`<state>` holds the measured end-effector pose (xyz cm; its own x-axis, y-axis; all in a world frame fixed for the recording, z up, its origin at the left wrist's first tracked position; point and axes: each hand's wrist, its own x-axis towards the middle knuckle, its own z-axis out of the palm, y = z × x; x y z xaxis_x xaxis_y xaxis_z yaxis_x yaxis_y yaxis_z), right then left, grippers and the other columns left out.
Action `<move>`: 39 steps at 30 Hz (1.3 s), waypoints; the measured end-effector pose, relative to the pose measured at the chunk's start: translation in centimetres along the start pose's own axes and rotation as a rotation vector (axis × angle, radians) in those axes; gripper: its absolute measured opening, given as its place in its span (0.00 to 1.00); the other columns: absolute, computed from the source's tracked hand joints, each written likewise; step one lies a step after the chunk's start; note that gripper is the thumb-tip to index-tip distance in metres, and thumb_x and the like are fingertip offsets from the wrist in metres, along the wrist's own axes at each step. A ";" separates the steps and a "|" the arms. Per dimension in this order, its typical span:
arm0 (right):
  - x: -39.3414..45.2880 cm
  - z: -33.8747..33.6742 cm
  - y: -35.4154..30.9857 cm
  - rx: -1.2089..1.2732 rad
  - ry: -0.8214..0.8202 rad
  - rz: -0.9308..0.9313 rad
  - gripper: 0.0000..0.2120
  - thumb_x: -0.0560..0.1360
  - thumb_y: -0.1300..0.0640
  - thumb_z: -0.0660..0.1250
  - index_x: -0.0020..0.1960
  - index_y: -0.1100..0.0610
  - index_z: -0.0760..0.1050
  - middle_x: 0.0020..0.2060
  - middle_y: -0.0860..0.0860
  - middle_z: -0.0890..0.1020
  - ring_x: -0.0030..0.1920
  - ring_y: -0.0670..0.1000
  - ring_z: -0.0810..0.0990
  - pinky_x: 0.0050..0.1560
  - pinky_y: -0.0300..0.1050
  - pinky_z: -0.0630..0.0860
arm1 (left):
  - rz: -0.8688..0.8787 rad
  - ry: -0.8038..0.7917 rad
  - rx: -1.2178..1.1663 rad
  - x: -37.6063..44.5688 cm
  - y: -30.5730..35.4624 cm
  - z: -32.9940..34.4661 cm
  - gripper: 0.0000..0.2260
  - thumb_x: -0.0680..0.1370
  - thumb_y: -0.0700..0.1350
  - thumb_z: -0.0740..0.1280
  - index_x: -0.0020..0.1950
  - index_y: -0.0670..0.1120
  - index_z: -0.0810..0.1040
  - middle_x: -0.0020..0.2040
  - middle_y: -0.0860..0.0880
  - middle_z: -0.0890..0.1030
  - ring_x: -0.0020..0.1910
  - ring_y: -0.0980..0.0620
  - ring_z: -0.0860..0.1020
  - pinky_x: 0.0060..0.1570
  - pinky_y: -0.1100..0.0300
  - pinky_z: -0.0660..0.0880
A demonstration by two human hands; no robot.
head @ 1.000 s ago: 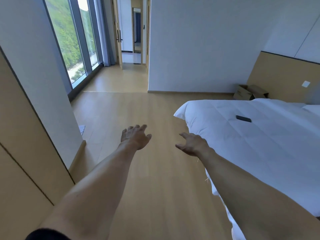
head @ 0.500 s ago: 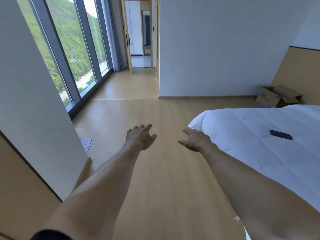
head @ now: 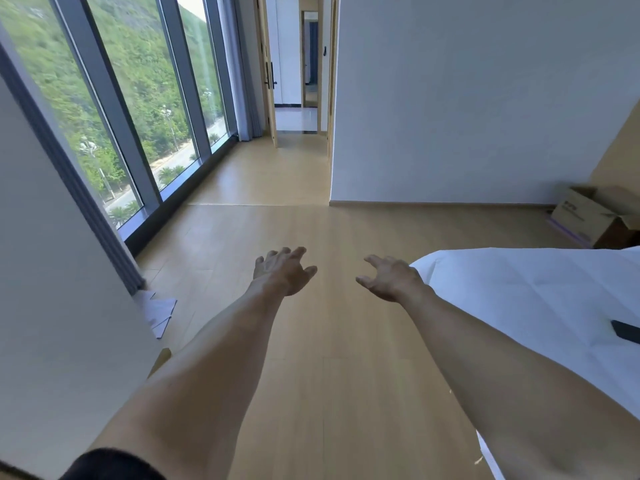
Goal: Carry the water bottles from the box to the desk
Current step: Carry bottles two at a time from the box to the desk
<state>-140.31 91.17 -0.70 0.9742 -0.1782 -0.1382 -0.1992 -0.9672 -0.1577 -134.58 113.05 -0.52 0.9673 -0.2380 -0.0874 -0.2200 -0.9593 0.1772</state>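
An open cardboard box (head: 585, 216) stands on the wooden floor at the far right, against the wall beyond the bed; I cannot see inside it. No water bottles and no desk are in view. Both my arms reach forward over the floor. My left hand (head: 284, 271) hangs with loosely spread fingers and holds nothing. My right hand (head: 389, 277) is beside it, fingers relaxed and empty, just left of the bed's corner. Both hands are far from the box.
A bed with a white duvet (head: 519, 306) fills the right side, with a dark phone (head: 627, 332) lying on it. Tall windows (head: 138, 109) run along the left. A white wall panel (head: 59, 306) stands close on my left, papers (head: 159, 311) at its foot. A doorway (head: 298, 98) opens ahead.
The view has swung left and forward: the box and bed have slid toward the right edge, the windows fill more of the left. Both hands stay outstretched and empty.
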 end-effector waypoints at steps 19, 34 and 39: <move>35.2 -6.4 -0.4 0.009 0.054 0.236 0.29 0.79 0.37 0.58 0.76 0.45 0.62 0.72 0.52 0.71 0.70 0.56 0.70 0.67 0.51 0.68 | 0.270 -0.038 -0.025 41.5 0.7 -2.9 0.30 0.80 0.66 0.56 0.80 0.58 0.59 0.77 0.49 0.67 0.75 0.43 0.65 0.71 0.44 0.62; 59.2 -7.5 5.3 0.085 0.054 0.316 0.30 0.78 0.36 0.58 0.78 0.45 0.61 0.75 0.52 0.68 0.73 0.56 0.68 0.69 0.52 0.66 | 0.359 -0.054 -0.005 65.5 6.3 -2.7 0.30 0.80 0.65 0.57 0.80 0.57 0.59 0.78 0.49 0.65 0.76 0.44 0.63 0.72 0.46 0.59; 70.5 -8.6 8.2 0.123 0.039 0.293 0.30 0.78 0.37 0.58 0.77 0.45 0.62 0.74 0.52 0.70 0.72 0.57 0.69 0.68 0.53 0.67 | 0.309 -0.064 0.031 76.5 8.8 -3.7 0.30 0.80 0.66 0.57 0.80 0.57 0.60 0.79 0.50 0.64 0.76 0.44 0.62 0.72 0.46 0.59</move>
<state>-72.39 69.10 -3.27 0.8764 -0.4548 -0.1584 -0.4808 -0.8451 -0.2337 -62.06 86.95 -2.05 0.8443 -0.5272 -0.0955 -0.5072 -0.8439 0.1751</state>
